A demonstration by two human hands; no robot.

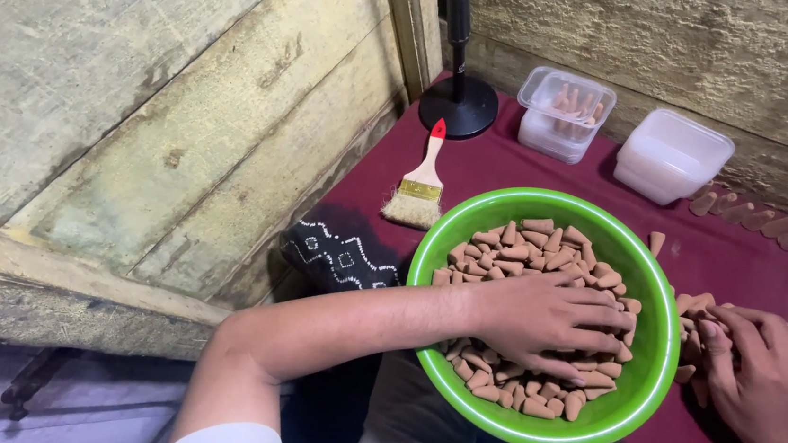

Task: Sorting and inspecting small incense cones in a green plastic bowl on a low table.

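Observation:
A green plastic bowl [660, 335] rests in front of me, filled with several brown cone-shaped pieces [529, 248]. My left hand [552, 321] lies inside the bowl, palm down on the cones with fingers curled into the pile. My right hand [761, 372] is just outside the bowl's right rim, fingers bent around a small cluster of cones [694, 319] on the maroon cloth [512, 170].
A paintbrush with a red-tipped handle [421, 181] lies left of the bowl. Behind it stand a black round stand base [459, 106], a clear tub holding cones [565, 113] and a stack of closed tubs [671, 155]. More cones [746, 216] line the wooden back wall.

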